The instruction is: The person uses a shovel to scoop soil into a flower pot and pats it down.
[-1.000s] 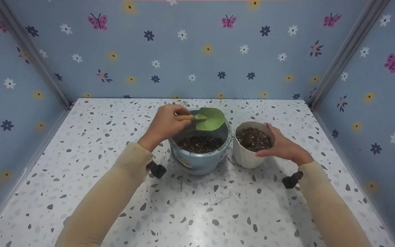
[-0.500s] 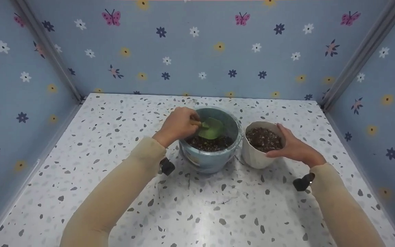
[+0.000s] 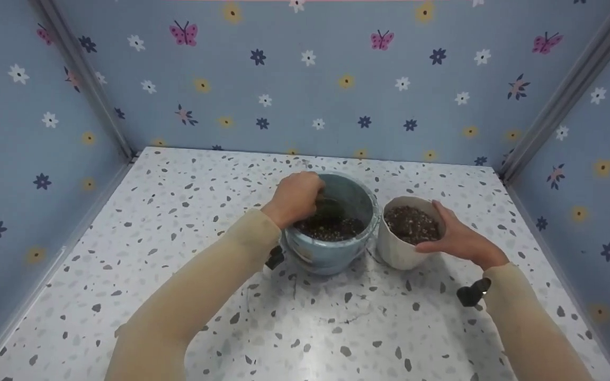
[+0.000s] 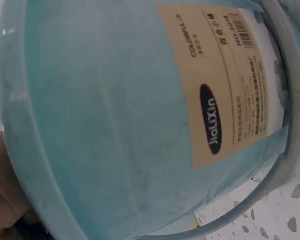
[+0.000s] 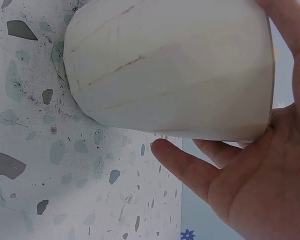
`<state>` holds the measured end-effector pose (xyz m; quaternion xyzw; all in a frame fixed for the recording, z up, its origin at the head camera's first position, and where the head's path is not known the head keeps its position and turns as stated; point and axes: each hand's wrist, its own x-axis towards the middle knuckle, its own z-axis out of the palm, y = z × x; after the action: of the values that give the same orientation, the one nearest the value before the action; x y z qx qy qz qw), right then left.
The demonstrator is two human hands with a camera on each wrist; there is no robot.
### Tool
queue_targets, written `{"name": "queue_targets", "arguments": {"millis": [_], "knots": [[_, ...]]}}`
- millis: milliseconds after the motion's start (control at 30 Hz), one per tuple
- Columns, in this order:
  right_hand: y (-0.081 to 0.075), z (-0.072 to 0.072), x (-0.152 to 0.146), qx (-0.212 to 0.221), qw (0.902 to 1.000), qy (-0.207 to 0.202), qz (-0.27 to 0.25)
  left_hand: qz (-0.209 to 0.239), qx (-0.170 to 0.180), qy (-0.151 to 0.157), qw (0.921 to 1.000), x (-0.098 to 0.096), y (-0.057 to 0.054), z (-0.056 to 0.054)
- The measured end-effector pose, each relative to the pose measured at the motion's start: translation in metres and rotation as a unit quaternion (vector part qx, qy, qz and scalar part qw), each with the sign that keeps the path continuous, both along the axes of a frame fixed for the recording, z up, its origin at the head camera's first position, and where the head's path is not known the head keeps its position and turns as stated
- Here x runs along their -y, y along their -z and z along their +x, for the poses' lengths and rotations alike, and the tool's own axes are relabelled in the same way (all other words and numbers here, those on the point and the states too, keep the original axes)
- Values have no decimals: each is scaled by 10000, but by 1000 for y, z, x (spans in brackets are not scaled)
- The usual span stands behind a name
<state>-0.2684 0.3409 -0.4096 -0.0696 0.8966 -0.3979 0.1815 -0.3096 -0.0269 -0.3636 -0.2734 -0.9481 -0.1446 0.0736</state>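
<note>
Gripping | left hand [image 3: 297, 198]: green trowel [image 3: 329, 209] inside blue bucket [image 3: 327, 257] | right hand [image 3: 459, 239]: white pot [image 3: 397, 250] holding dark soil [image 3: 413, 225]

Soft light — glare whitens the near table [image 3: 315, 330], faint shadow lies beside the right sleeve [image 3: 532, 320], and the label [image 4: 224, 92] blurs slightly.

Bucket [image 3: 326, 257] and pot [image 3: 403, 258] set on a table [image 3: 389, 338].
The white tabletop is patterned with grey chips and brightened by glare [image 3: 313, 344] toward the front. The blue bucket is stood upright near the middle; the cream pot is placed just beside it, to the right. Dark specks [image 5: 98, 140] are strewn by the pot's base.
</note>
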Motion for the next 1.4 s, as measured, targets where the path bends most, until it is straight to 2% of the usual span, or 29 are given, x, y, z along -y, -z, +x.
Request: {"name": "queue_targets", "arguments": {"millis": [133,267,367,500,600,700,933,1000,1167,1267,1400], "knots": [[0,0,1,-58,10000,-23,18,-208,210,29,9996,1,-2,3],[0,0,1,-80,10000,-35,31,-51,573,-68,9983,3,-5,7],[2,1,1,-68,10000,-21,41,185,465,-84,9987,2,-5,8],[4,1,0,-48,10000,13,22,203,169,134,9996,-1,0,7],[4,1,2,-46,10000,-20,-33,96,360,203,9991,2,-3,8],[4,2,3,-78,9999,-65,-60,41,622,73,9980,6,-9,10],[3,4,1,-100,9999,16,79,-288,495,-225,9981,4,-8,6],[4,4,2,-93,9999,52,79,-310,752,-205,9965,3,-10,6],[4,3,3,-93,9999,66,20,-40,1469,-42,9891,7,-22,10],[4,2,3,-109,9999,83,-21,49,1881,-52,9821,13,-27,10],[5,1,1,-60,9999,109,-22,50,2376,20,9713,19,-28,10]]}}
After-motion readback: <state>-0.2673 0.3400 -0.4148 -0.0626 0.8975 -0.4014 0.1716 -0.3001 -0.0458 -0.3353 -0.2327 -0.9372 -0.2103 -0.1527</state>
